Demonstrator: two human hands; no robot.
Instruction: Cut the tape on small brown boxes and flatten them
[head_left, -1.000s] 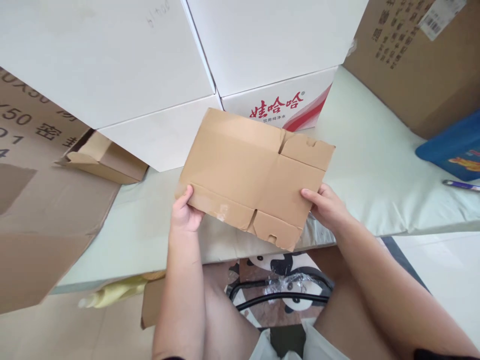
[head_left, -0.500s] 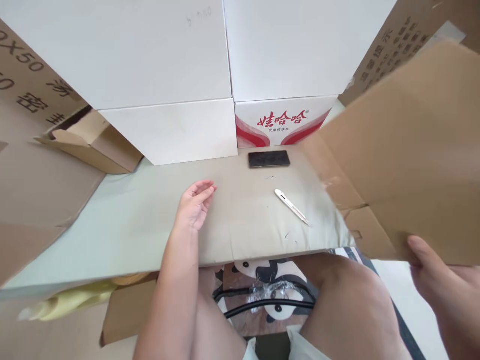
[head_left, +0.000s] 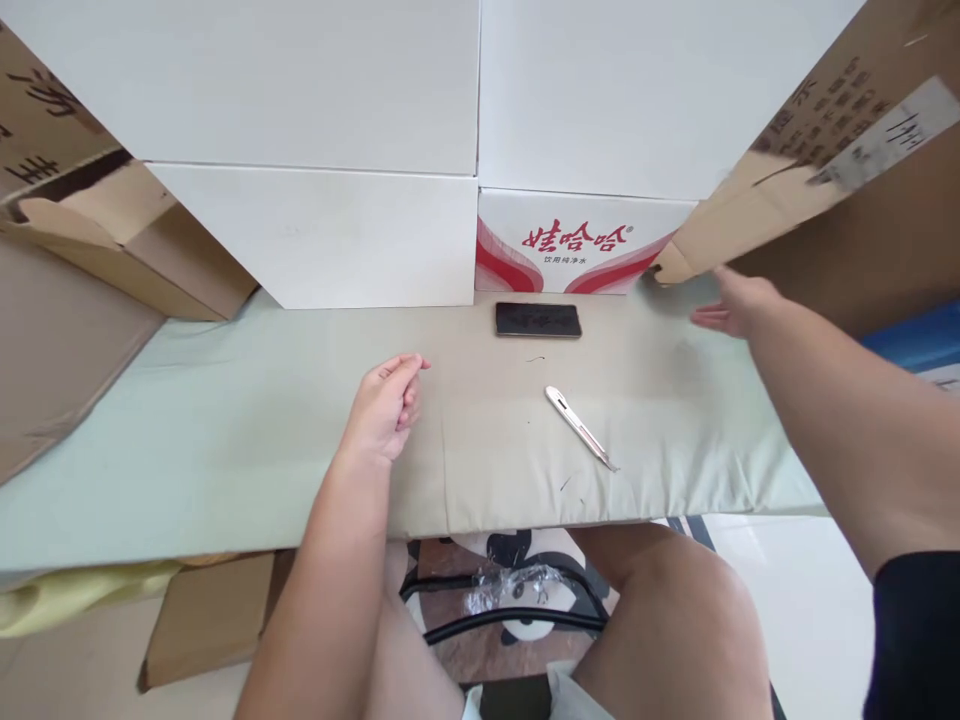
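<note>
Above the middle of the cloth-covered table, my left hand (head_left: 390,405) is curled closed, thumb against the index finger, and no object shows in it. My right hand (head_left: 739,302) reaches to the far right with fingers apart and holds nothing. Just above it is a light brown cardboard piece (head_left: 739,225); whether the thumb touches it I cannot tell. Between the hands, a white utility knife (head_left: 577,425) lies slanted on the cloth, tip toward me. Behind the knife, a dark phone (head_left: 538,320) lies flat.
White boxes (head_left: 322,240) are stacked along the back, one a red-and-white carton (head_left: 577,250). An open cardboard box (head_left: 150,230) stands at the left. A large printed carton (head_left: 840,230) bounds the right. Below the table's front edge are my legs and a brown box (head_left: 206,615).
My right hand has let go of the large cardboard piece and now reaches forward to the far right. My left hand has curled tighter in about the same place. The view has shifted slightly.
</note>
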